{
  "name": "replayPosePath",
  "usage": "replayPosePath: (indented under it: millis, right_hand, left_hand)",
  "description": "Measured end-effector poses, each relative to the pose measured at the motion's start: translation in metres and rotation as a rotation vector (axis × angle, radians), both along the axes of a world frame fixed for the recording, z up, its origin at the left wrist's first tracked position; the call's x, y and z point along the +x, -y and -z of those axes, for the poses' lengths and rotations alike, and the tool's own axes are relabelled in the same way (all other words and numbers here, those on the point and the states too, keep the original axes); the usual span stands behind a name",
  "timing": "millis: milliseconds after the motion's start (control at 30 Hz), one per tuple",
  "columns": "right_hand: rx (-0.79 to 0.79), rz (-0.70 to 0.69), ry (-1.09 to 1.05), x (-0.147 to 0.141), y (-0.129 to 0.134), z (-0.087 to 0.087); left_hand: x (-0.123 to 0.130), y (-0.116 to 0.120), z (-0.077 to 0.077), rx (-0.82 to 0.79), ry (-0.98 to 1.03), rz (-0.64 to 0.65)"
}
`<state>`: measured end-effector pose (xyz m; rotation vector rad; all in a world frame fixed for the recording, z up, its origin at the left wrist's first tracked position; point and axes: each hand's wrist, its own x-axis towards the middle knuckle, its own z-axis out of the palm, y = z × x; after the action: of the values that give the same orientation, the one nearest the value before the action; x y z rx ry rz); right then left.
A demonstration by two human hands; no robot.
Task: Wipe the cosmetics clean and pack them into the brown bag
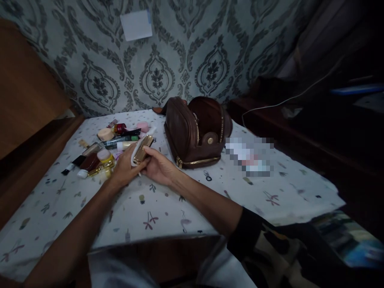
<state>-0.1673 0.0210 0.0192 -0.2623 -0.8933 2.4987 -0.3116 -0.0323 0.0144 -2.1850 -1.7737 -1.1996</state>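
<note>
Both hands meet above the table, left of the bag. My left hand (125,163) is closed round a white cloth or wipe (133,158), which lies against a shiny gold case (143,149), perhaps a lipstick tube. My right hand (160,167) grips that gold case, thumb on top and fingers underneath. Just beyond and left of my left hand lies a pile of cosmetics: a brown tube (90,162), a yellow jar with a pale lid (105,156), a dark green tube (118,141) and a beige round pot (105,134). A brown bag (183,134) stands unzipped to the right.
A patterned white cloth (168,212) covers the table. To the bag's right is a blurred-out flat item (249,158). A wooden panel (30,76) borders the left side, a papered wall (186,52) the back. A thin cable (279,105) runs at the right.
</note>
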Motion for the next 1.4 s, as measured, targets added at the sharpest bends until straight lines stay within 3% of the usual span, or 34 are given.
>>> replayPosePath:
  millis: [167, 333, 433, 600, 733, 967, 1133, 1200, 1300, 1400]
  right_hand:
    - [-0.024, 0.022, 0.072, 0.000, -0.002, -0.003]
    - [0.025, 0.245, 0.121, -0.003, -0.005, -0.004]
    - [0.053, 0.353, 0.133, -0.004, -0.008, -0.004]
    - [0.078, 0.458, 0.106, -0.004, -0.013, -0.003]
    - [0.205, 0.472, 0.113, -0.001, -0.017, -0.005]
    - [0.793, 0.505, 0.288, 0.016, -0.013, -0.018]
    - [0.786, 0.417, 0.301, 0.032, -0.019, -0.022]
    - [0.769, 0.473, 0.275, 0.046, -0.024, -0.033]
    - [0.787, 0.642, 0.227, 0.074, -0.037, -0.067]
    - [1.001, 0.782, 0.325, 0.102, -0.056, -0.107]
  left_hand:
    - [-0.003, 0.000, 0.000, 0.086, -0.054, -0.085]
    - [-0.004, 0.004, -0.003, 0.072, -0.346, -0.326]
    - [-0.001, 0.006, -0.004, 0.060, -0.411, -0.339]
    - [0.001, 0.005, -0.002, 0.079, -0.299, -0.243]
    - [-0.001, 0.004, -0.001, 0.085, -0.179, -0.231]
    - [-0.005, 0.001, 0.003, 0.036, 0.063, -0.203]
    - [-0.001, 0.001, 0.001, -0.012, 0.157, -0.242]
    - [0.001, 0.002, -0.001, -0.008, 0.162, -0.247]
    - [0.004, 0.003, -0.003, -0.022, 0.132, -0.223]
    - [0.004, 0.003, -0.001, -0.048, 0.085, -0.185]
